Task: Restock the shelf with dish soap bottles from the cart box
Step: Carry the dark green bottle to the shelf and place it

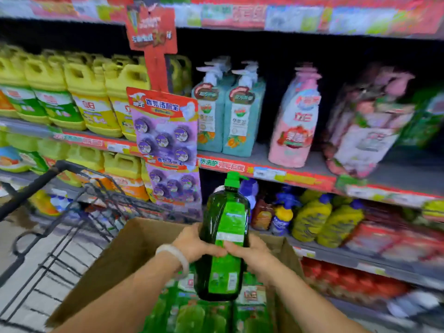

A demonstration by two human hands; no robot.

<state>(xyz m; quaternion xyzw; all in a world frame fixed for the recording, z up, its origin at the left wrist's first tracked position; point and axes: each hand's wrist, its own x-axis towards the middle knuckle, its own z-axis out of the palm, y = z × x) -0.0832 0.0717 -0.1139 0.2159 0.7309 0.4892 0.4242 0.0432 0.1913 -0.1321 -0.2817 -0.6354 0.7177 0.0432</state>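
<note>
Both hands, left hand (192, 246) and right hand (252, 254), clasped a glossy dark-green dish soap bottle (223, 239) with green pump, upright above the cardboard box (115, 265).

Both forearms extend forward above the box (115, 260). Left hand (192, 245) and right hand (252, 254) clasp the bottle (223, 236) from opposite sides, fingers curled.

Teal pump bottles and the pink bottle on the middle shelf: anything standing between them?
No. In the head view, only bare grey shelf shows between the teal pump bottles and the pink bottle.
</note>
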